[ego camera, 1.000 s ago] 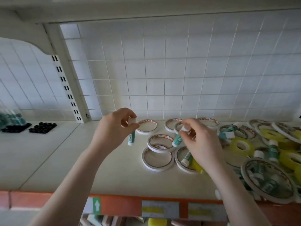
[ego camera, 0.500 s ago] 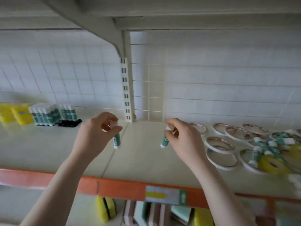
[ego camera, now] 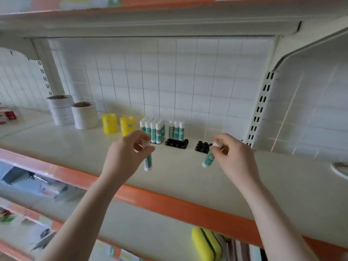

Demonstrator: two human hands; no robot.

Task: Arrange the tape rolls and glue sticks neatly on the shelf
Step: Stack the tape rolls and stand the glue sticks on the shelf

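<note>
At the far left of the shelf (ego camera: 56, 140) lie some red and white packets (ego camera: 8, 114), too blurred to identify. Next come two stacks of white tape rolls (ego camera: 72, 111), standing side by side against the tiled back wall (ego camera: 169, 81), then two yellow rolls (ego camera: 118, 124) upright just to their right. Beside these stands a tight cluster of glue sticks (ego camera: 153, 129) with white caps and teal labels, and just right of it a short row of three more glue sticks (ego camera: 176, 129) seated at the back of a black holder tray (ego camera: 177, 143). A second black holder tray (ego camera: 203, 146) sits a little further right with none standing in it.

In front of this row, above the shelf, the left hand (ego camera: 125, 157) pinches the white cap of a glue stick (ego camera: 148, 162) between thumb and fingertips, so that the stick hangs nearly upright with its base down. The right hand (ego camera: 233, 155) pinches the cap of another glue stick (ego camera: 208, 160) the same way; this one tilts, its base pointing down and to the left, close in front of the second tray. Neither held stick appears to touch the shelf, though the angle makes that hard to judge.

At the far right edge a white tape roll (ego camera: 340, 169) lies flat, partly cut off. An orange strip (ego camera: 169, 202) runs along the shelf's front edge, and below it a yellow sponge-like block (ego camera: 206, 243) shows on the lower level.
</note>
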